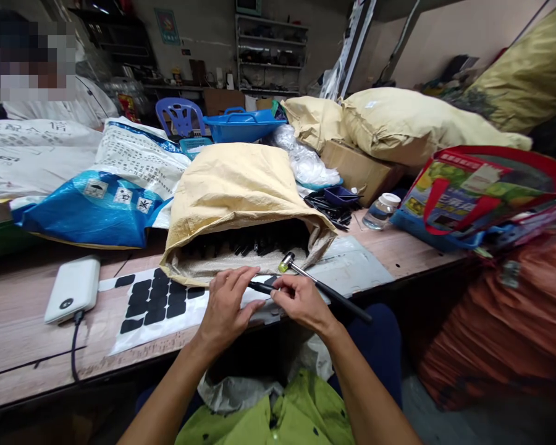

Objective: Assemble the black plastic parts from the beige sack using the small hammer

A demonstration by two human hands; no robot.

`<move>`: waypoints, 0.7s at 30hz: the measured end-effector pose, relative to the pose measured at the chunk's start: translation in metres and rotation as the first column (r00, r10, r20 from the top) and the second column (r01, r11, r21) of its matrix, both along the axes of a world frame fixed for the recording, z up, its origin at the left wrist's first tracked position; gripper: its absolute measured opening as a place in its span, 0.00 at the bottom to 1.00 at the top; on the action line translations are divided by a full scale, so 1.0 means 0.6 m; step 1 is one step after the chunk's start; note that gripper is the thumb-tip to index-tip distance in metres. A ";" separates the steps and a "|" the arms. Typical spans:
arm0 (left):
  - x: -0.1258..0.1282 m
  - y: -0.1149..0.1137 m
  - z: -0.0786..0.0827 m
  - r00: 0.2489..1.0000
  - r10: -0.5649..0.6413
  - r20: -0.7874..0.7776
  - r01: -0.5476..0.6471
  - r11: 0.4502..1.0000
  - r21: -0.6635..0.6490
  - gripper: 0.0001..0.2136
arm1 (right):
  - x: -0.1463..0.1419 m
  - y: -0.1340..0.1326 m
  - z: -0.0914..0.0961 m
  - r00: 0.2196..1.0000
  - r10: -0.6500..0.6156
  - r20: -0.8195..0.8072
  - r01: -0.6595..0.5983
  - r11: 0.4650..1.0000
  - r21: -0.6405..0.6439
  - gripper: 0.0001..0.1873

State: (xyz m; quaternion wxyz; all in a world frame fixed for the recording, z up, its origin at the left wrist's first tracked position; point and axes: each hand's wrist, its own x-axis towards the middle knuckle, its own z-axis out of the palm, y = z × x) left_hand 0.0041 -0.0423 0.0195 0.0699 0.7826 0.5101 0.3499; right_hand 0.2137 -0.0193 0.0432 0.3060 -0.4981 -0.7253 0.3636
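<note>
Everywhere sacks (241, 185), a hammer (327, 289) on wooden bench (18, 321), shelves (271, 55) behind.

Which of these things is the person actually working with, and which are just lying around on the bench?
In use, it seems: left hand and right hand, both pinching a small black part; open tan sack of similar pieces; hammer; sheet of black pads.
Lying about: power bank, bottle, blue basket, red-handled bag, blue-and-white sack.
</note>
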 end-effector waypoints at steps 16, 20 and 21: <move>-0.007 0.048 -0.043 1.000 0.017 0.006 -0.015 0.977 -0.214 0.10 | 0.082 0.021 -0.044 0.788 -0.409 0.461 0.218 0.884 0.413 0.06; -0.005 0.047 -0.040 0.999 0.030 0.019 -0.025 0.974 -0.223 0.11 | 0.053 -0.014 -0.041 0.843 -0.394 0.367 0.229 0.879 0.418 0.10; -0.005 0.047 -0.040 0.999 0.033 0.019 -0.028 0.974 -0.226 0.11 | 0.047 -0.022 -0.040 0.853 -0.374 0.365 0.226 0.894 0.387 0.11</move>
